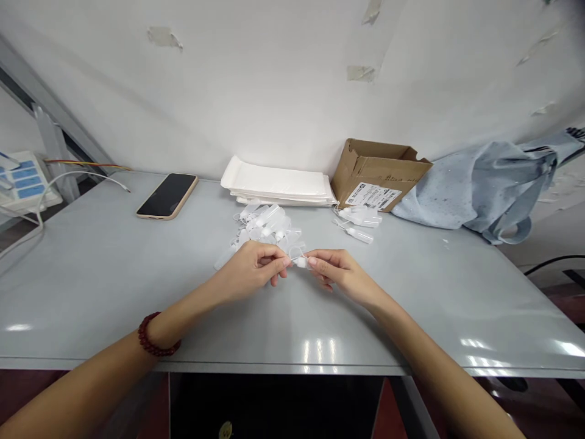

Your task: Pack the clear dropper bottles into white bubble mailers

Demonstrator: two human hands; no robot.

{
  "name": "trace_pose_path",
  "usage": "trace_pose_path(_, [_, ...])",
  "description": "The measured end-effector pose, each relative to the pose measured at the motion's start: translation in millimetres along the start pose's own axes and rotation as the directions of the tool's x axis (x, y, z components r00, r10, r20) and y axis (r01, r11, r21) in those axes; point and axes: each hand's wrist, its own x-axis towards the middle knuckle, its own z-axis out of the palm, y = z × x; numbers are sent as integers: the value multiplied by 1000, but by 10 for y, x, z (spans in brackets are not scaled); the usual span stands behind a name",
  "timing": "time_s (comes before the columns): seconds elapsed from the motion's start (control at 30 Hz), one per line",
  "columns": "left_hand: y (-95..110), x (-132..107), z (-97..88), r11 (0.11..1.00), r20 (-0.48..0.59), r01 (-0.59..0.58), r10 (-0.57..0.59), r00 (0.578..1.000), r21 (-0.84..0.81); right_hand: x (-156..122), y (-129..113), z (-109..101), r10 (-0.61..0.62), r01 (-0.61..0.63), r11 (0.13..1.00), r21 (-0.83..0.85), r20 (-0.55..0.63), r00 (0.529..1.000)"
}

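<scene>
Over the middle of the grey table, my left hand and my right hand meet fingertip to fingertip. Both pinch one small clear plastic piece with a white cap between them. My left wrist wears a dark red bead bracelet. Just beyond my hands lies a heap of small clear plastic bottles. A few more of these bottles lie to the right, in front of the cardboard box.
A stack of white sheets lies against the wall. An open cardboard box lies on its side to the right, beside a pale blue cloth bag. A phone lies face up at back left, near a white cable.
</scene>
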Motion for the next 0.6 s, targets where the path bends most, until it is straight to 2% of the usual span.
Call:
trace_pose_path(0.23, [-3, -16, 4, 1000, 18, -15, 15, 1000, -1, 3, 10, -15, 10, -10, 1000, -7, 34, 999])
trace_pose_path(0.37, [0, -22, -21, 999, -40, -42, 43, 998, 23, 16, -11, 5, -10, 11, 997, -72, 19, 1000])
trace_pose_path(0.5, [5, -19, -81, 993, -176, -115, 120, 977, 38, 48, -3, 9, -66, 57, 989, -135, -63, 996])
trace_pose_path(0.57, [-15, -5, -108, 986, -317, -147, 166, 934, 83, 60, 10, -38, -114, 86, 982, -168, -163, 980])
trace_pose_path(0.6, [-35, 8, -116, 978, -394, -162, 201, 897, 131, 63, 16, -79, -146, 100, 975, -200, -227, 963])
